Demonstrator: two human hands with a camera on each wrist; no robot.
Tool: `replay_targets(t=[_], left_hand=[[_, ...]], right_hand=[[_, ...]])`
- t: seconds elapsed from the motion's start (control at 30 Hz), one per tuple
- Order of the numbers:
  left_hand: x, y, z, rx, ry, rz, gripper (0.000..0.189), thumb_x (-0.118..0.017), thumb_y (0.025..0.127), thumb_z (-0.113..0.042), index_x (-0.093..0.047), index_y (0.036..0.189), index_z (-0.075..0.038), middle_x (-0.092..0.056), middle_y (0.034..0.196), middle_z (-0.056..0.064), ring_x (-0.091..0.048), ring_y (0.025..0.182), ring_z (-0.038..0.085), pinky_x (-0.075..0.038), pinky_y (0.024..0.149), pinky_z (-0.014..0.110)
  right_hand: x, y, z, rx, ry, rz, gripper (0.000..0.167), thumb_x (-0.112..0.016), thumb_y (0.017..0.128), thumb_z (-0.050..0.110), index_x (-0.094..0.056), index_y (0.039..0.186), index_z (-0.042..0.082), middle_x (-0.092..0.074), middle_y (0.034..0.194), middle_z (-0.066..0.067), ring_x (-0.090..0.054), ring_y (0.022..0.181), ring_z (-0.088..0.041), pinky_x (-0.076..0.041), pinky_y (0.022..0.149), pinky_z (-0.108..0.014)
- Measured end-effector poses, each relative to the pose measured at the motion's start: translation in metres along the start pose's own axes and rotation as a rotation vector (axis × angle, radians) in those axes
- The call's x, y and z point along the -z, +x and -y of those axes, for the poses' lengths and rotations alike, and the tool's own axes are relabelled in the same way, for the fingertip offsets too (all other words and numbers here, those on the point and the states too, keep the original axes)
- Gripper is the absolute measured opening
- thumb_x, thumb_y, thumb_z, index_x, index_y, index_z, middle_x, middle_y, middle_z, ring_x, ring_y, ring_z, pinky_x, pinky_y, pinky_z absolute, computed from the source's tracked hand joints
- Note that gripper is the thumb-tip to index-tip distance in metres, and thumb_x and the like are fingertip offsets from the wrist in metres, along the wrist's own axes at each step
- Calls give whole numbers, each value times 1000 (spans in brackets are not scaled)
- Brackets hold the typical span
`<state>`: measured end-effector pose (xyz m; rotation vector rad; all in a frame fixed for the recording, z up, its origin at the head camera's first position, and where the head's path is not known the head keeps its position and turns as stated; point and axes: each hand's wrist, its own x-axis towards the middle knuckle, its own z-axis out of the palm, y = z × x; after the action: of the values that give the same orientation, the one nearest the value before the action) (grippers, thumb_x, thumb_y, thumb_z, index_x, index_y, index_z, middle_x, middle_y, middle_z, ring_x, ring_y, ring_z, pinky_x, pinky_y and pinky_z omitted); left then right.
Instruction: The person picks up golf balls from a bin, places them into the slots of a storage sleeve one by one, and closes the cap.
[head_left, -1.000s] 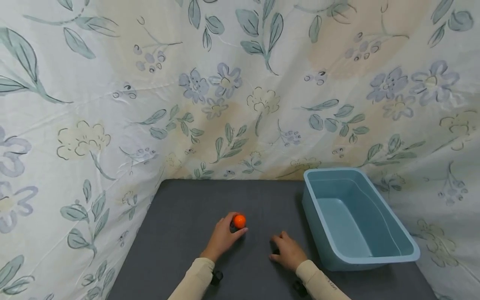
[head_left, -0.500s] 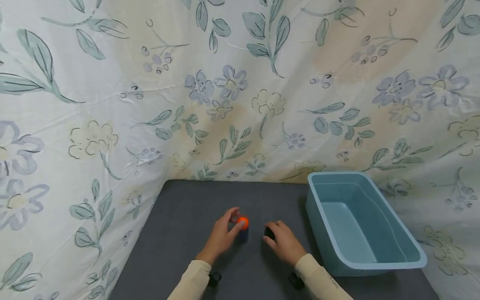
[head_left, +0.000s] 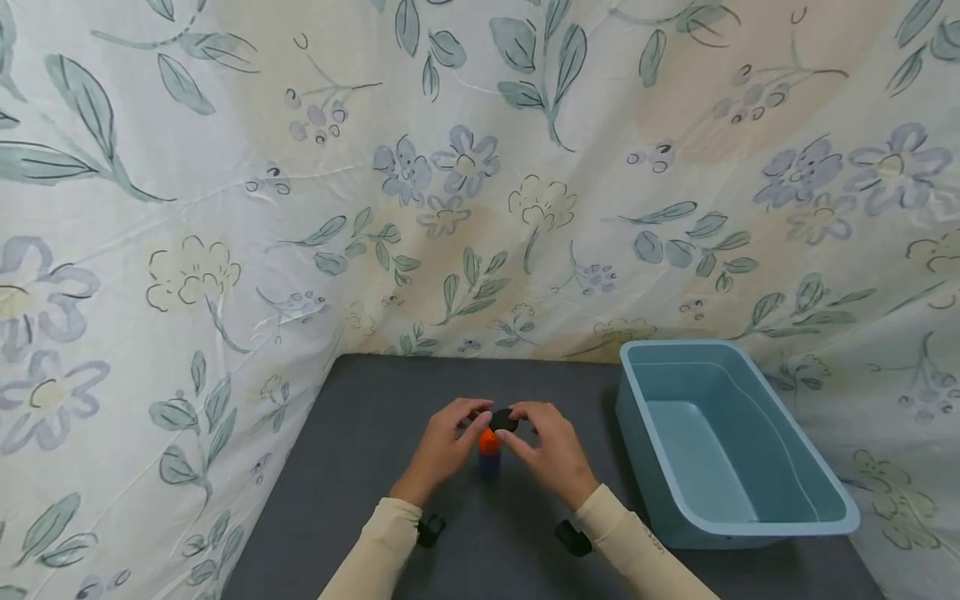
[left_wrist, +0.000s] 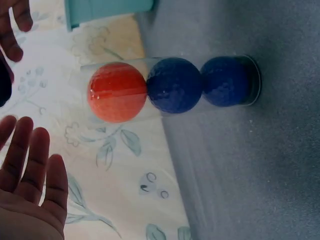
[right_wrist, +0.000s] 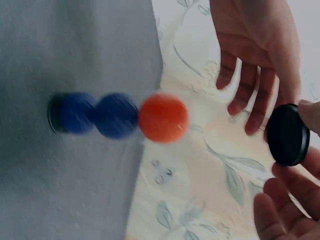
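Note:
A clear tube (left_wrist: 254, 65) stands upright on the dark table, holding two blue balls (left_wrist: 175, 85) with an orange ball (left_wrist: 117, 92) on top. Just above it, my right hand (head_left: 553, 450) pinches a round black lid (head_left: 504, 420) between thumb and fingers. The lid is tilted and apart from the tube in the right wrist view. My left hand (head_left: 444, 446) is on the tube's other side, its fingers (left_wrist: 36, 160) extended and loosely spread. Its thumb reaches close to the lid's edge; whether it touches, I cannot tell.
A light blue plastic bin (head_left: 738, 527) stands on the right of the dark table (head_left: 405, 387). Floral cloth (head_left: 442, 208) hangs behind and along the sides. Each wrist wears a small black camera.
My left hand has let go of the orange ball, which now sits in the tube. My right hand has moved left and up, bringing the black lid above the tube.

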<state>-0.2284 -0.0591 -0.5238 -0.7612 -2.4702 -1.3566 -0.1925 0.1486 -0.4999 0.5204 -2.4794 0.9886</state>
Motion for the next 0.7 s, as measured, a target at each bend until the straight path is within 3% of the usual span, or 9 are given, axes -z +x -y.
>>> replay_targets(t=[0.13,0.4,0.7], left_hand=[[-1,-1,3,9,-11,7,31,-56,109,-35,-70,130,-19,-70,123,-2,-67,107,13,-61,89,42],[-6,-7,16,49,27,31,35,-58,107,-37,-68,134,-16,-68,128,0,-66,114,16,-60,92,45],[-14,-21,28,104,33,78,43,-58,106,-43,-63,140,-18,-64,138,5,-64,122,25,-57,98,53]], right_hand=[[-13,-1,-3,11,17,-23,34,-83,89,29,-74,116,10,-74,117,-7,-68,105,-24,-62,83,-40],[-37,-7,-22,136,-37,-56,40,-80,91,26,-73,128,10,-75,126,-7,-68,111,-24,-61,91,-44],[-53,-18,-33,102,-24,15,37,-78,94,25,-73,128,11,-71,135,-7,-68,120,-26,-59,96,-45]])
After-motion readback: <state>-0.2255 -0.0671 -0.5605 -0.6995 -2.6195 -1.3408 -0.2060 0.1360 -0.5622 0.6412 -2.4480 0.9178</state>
